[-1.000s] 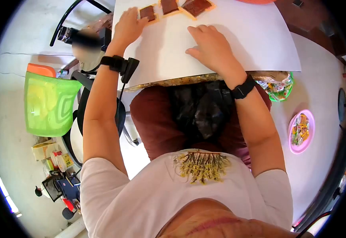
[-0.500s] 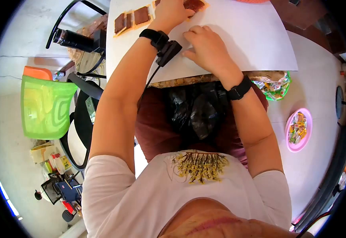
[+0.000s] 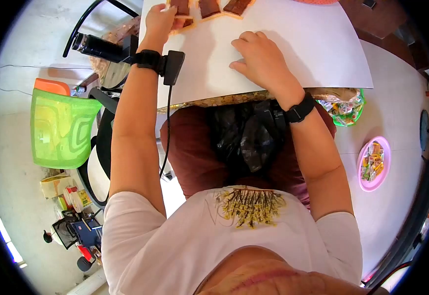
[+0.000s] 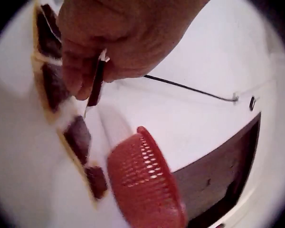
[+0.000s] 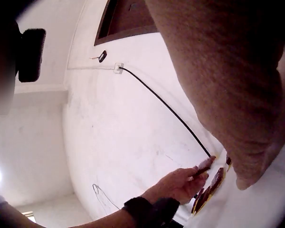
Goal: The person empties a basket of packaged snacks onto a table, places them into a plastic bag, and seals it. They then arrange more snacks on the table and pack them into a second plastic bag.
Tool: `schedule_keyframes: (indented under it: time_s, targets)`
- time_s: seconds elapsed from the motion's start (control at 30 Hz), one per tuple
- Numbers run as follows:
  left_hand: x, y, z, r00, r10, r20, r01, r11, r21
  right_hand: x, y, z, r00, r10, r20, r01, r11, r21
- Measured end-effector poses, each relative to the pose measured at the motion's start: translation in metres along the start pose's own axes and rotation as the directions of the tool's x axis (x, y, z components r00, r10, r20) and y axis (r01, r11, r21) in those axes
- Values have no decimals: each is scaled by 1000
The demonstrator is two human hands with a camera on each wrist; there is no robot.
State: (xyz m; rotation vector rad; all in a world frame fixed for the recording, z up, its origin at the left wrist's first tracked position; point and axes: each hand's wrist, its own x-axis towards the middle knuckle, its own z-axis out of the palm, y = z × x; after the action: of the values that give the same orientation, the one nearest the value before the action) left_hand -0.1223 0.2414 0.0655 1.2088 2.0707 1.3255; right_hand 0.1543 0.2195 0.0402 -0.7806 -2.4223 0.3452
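Observation:
My left hand (image 3: pixel 159 24) is at the table's far left, pinching a thin dark brown piece (image 4: pixel 97 85) with a pale edge between thumb and fingers; the right wrist view shows the same piece (image 5: pixel 205 165) held tilted. Flat brown pieces with yellowish borders (image 3: pixel 209 8) lie in a row beside and beyond that hand, and the left wrist view shows more of the row (image 4: pixel 77 137). My right hand (image 3: pixel 261 59) rests on the white table (image 3: pixel 317 54) with relaxed fingers, holding nothing.
A red perforated basket (image 4: pixel 142 180) stands near the row. Right of the table are a green-rimmed basket of wrapped items (image 3: pixel 344 112) and a pink bowl of small packets (image 3: pixel 373 164). A green chair back (image 3: pixel 59 130) is at left. A black bag (image 3: pixel 246 135) hangs over the lap.
My left hand swung right over the row, then came back to its left end, where it now pinches a piece. The right hand has stayed nearly still.

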Motion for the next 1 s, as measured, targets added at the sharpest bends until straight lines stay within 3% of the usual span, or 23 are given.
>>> schedule_keyframes:
  time_s: [0.03,0.07,0.13,0.17,0.27,0.3,0.37,0.43,0.53,0.73,0.83,1.0]
  targets:
    - [-5,-1,-2,997,-10,-73,23,984,177,0,-1,0,1000,-5,-4,5,1000,0]
    - [-6,-1,-5,1000,-12,-15,17,920,391,0,0,0,1000,-9,-6,9,1000,-1]
    - [-11,5,-9,994,-56,99,-37,664,747,0,0,0,1000,-11,-7,11,1000,-5]
    - [-19,17,-7,998,-11,63,-45,582,812,0,0,0,1000,-10,-7,10,1000,-5]
    - [-22,27,-1,936,324,136,-264,393,881,0,-1,0,1000,-15,-8,15,1000,-11]
    - [-23,32,11,932,329,150,-304,488,819,0,-1,1,1000,-18,-9,18,1000,-13]
    - [-15,33,37,796,552,248,-524,424,739,0,-2,1,1000,-18,-19,18,1000,-10]
    - [-21,53,66,779,443,444,-610,374,698,-1,-1,0,1000,-2,12,2,1000,1]
    - [-26,63,102,693,527,492,-671,220,708,-1,-3,-5,996,34,81,-35,999,21]
    - [-18,54,131,797,419,435,-589,376,716,1,-2,-5,997,33,74,-35,999,24]
    - [-23,53,126,787,406,464,-615,460,641,1,-4,-6,996,29,79,-31,999,24]
    - [-20,54,107,776,543,322,-615,537,577,-3,-3,-6,999,-1,46,0,1000,19]
